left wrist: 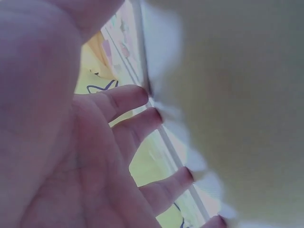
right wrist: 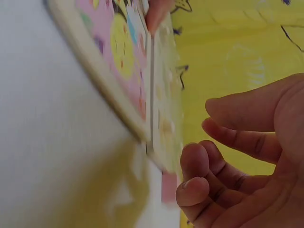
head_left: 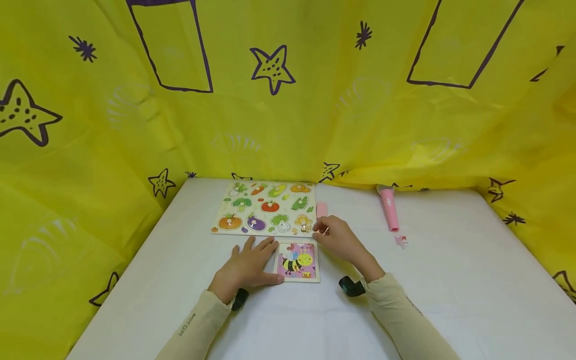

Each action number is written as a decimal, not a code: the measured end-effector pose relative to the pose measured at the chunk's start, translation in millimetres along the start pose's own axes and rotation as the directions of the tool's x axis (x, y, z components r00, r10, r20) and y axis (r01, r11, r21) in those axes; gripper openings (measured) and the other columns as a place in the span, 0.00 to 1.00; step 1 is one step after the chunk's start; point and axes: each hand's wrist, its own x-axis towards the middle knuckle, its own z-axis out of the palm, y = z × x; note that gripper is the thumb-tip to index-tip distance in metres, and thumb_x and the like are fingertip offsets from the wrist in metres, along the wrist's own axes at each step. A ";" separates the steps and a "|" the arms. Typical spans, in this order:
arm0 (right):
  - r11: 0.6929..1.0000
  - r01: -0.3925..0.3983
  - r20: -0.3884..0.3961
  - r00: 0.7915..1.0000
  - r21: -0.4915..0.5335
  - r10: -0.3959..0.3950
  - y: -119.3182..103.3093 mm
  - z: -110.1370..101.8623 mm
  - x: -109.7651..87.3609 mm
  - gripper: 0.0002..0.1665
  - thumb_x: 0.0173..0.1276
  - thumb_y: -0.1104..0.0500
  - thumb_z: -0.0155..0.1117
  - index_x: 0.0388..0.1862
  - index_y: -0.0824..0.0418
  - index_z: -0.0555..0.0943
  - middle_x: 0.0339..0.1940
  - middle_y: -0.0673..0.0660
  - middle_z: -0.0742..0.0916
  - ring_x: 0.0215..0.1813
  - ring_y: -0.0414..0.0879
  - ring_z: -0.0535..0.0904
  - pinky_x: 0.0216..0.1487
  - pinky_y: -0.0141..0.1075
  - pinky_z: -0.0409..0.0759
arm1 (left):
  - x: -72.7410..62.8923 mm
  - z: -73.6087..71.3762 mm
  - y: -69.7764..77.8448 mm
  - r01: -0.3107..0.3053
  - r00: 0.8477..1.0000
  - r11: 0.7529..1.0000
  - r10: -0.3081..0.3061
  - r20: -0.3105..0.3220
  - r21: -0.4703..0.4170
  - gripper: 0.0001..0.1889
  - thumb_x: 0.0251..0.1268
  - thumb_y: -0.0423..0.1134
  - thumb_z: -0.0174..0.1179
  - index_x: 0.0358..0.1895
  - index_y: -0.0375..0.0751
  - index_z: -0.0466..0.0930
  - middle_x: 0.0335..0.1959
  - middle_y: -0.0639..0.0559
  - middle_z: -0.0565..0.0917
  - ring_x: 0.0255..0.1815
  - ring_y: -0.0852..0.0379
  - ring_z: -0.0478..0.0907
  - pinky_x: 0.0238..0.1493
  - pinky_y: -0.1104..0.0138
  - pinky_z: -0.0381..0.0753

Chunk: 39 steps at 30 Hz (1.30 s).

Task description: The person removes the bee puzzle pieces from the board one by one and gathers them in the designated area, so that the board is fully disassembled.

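Observation:
A small framed bee jigsaw puzzle (head_left: 297, 262) lies flat on the white table, with a pale patch in its upper left. My left hand (head_left: 246, 265) rests beside it, fingers spread, the thumb on the lower left of its frame and the index fingertip near its upper left corner. My right hand (head_left: 340, 239) hovers by the frame's upper right corner. In the right wrist view its loosely bent fingers (right wrist: 194, 161) hold nothing, with thumb and index apart. One loose pink puzzle piece (head_left: 401, 242) lies far to the right.
A vegetable knob puzzle board (head_left: 247, 205) lies just behind the bee puzzle, its pieces set in it. A pink strip (head_left: 321, 209) sticks out at its right edge. A pink toy microphone (head_left: 390, 209) lies farther right. Yellow patterned cloth (head_left: 288, 130) stands around the table.

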 end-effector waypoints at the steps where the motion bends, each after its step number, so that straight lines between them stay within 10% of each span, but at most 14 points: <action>1: 1.000 0.012 0.023 1.000 0.009 -0.012 -3.3 4.6 1.6 0.04 0.74 0.67 0.68 0.44 0.67 0.85 0.39 0.57 0.83 0.43 0.52 0.77 0.48 0.44 0.79 | 0.2 -0.2 0.1 0.001 1.000 1.000 -0.001 -0.002 0.003 0.48 0.65 0.62 0.74 0.82 0.44 0.67 0.84 0.47 0.64 0.83 0.26 0.52 0.74 0.25 0.53; 13: 0.994 0.099 0.173 0.981 -0.035 -0.092 -24.8 42.5 12.4 0.06 0.70 0.69 0.68 0.44 0.64 0.87 0.39 0.56 0.79 0.42 0.48 0.74 0.43 0.40 0.76 | 1.3 -4.5 3.1 0.003 1.000 0.998 -0.002 -0.017 0.061 0.48 0.63 0.64 0.75 0.80 0.43 0.69 0.82 0.47 0.66 0.81 0.27 0.57 0.70 0.25 0.60; 39: 0.995 0.084 0.173 0.982 -0.055 -0.073 -20.6 53.8 9.2 0.10 0.67 0.72 0.69 0.41 0.59 0.83 0.41 0.58 0.73 0.41 0.49 0.71 0.40 0.40 0.73 | 2.9 -3.3 6.9 0.025 1.000 0.998 -0.025 -0.005 0.055 0.48 0.62 0.64 0.75 0.79 0.44 0.70 0.82 0.46 0.66 0.81 0.26 0.56 0.71 0.24 0.58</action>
